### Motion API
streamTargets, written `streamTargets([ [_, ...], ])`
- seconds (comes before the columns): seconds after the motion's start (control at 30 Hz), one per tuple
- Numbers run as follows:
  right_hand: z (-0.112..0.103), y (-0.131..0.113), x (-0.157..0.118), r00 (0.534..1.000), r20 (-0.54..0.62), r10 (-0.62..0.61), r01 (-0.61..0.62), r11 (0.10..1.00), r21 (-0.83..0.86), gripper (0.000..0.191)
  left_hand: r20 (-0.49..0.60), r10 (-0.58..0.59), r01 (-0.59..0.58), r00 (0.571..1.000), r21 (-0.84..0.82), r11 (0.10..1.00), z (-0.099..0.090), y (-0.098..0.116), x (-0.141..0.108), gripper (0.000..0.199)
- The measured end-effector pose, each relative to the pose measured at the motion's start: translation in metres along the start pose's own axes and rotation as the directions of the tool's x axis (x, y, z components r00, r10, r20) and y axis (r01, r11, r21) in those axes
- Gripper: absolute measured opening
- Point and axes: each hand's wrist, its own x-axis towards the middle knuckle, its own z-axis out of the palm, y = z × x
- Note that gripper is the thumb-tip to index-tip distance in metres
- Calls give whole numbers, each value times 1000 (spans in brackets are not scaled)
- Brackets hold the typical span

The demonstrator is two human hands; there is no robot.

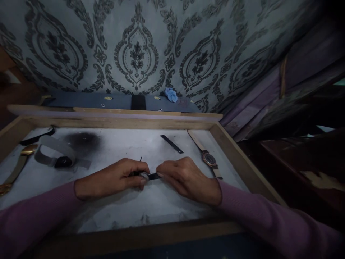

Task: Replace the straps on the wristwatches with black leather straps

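Note:
My left hand [114,178] is closed around a small watch case [145,175], its thumb and fingers hiding most of it. From the case a dark watch strap [154,176] reaches to my right hand [190,180], whose fingertips pinch its other end. A thin dark piece [140,159] pokes up just behind my left fingers; its kind does not show. Beyond my hands lies a loose black strap [171,144], flat on the white surface. To the right of it rests a round-dial watch [208,158] with a pale strap.
A wooden rim [121,123] frames the white work surface. At the left lie a grey-banded watch [54,153], a gold-toned watch [18,165] and a black band [37,136]. Behind the rim, a crumpled blue piece [171,94] sits on a dark blue box [118,100], before the patterned wall.

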Motion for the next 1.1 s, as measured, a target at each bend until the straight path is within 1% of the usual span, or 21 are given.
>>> streamTargets([
  [0.07, 0, 0, 0, 1000, -10, -14, 14, 999, -39, 29, 13, 37, -38, 999, 88, 995, -3, 0, -1, 19],
  [0.17, -1, 0, 0, 999, -24, -35, 34, 997, -75, 31, -17, 77, -68, 997, 310, 948, -4, 1, -2, 19],
  [0.27, -1, 1, 0, 998, -28, -52, 50, 996, -77, 32, -82, 79, -22, 994, 539, 842, 1, 4, -4, 18],
  [0.3, -1, 1, 0, 998, -34, -49, 47, 996, -76, 32, -108, 76, 0, 991, 574, 819, 3, 4, -4, 18],
  [0.33, -1, 1, 0, 998, -41, -42, 39, 996, -76, 31, -128, 73, 15, 989, 579, 815, 5, 4, -4, 18],
  [0.4, -1, 1, 0, 998, -56, -27, 23, 997, -73, 30, -139, 57, 22, 989, 510, 860, 7, 3, -3, 18],
  [0.5, -2, 2, 0, 998, -64, -16, 13, 998, -57, 29, -109, 38, -1, 993, 320, 947, 9, -1, -1, 20],
  [0.6, -4, 2, 0, 998, -65, -14, 12, 1000, -28, 29, -125, 32, -8, 992, 188, 982, 9, -1, 1, 23],
  [0.7, -6, 1, 1, 998, -57, -30, 30, 1000, 0, 28, -147, 30, -17, 989, 95, 995, 10, 1, 1, 25],
  [0.9, -9, -2, 0, 998, -20, -63, 64, 997, 32, 26, -141, 55, -48, 988, 51, 998, 11, 2, 0, 25],
  [1.1, -8, 0, 1, 1000, -1, -21, 21, 997, 75, 26, -132, 51, -49, 990, 17, 999, 10, 2, 0, 25],
])
